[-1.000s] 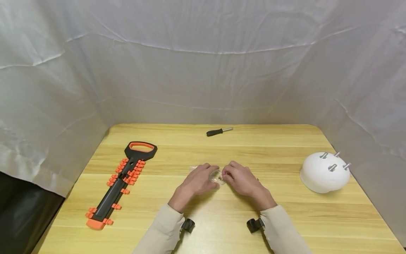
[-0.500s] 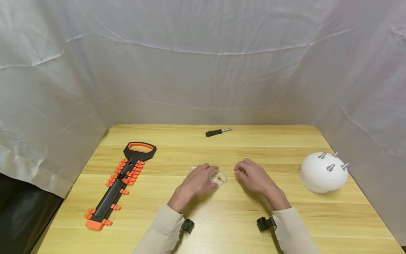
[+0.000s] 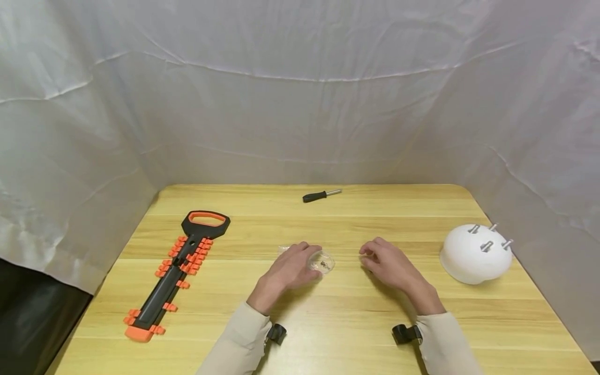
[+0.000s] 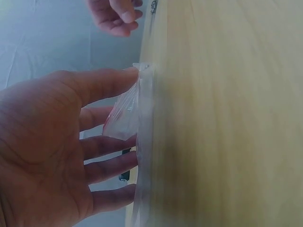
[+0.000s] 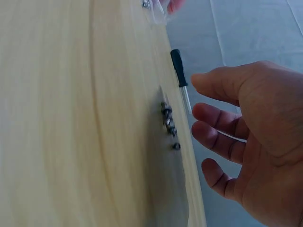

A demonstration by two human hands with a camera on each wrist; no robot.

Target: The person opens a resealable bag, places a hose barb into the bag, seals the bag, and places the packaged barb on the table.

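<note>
My left hand (image 3: pixel 292 265) rests over a clear plastic bag (image 4: pixel 125 116) on the table, thumb and fingertips pressing its film, fingers fairly straight. The bag's rounded end shows beside the thumb in the head view, with small metal pieces (image 3: pixel 324 264) in it. To its right, my right hand (image 3: pixel 386 263) hovers close over the table, fingers loosely bent and nothing between them. Several small dark screws (image 5: pixel 168 120) lie in a row on the wood by the right fingertips; in the head view that hand hides them.
A black-handled screwdriver (image 3: pixel 321 196) lies near the table's back edge. On the left is a long black bar (image 3: pixel 161 291) with orange clips and a looped handle. A white rounded body (image 3: pixel 473 260) with several metal pins pointing up stands at the right. Grey cloth (image 3: pixel 300 120) hangs around the table.
My right hand has moved away from the bag to the right, its fingers loosening. The left hand has stayed on the bag.
</note>
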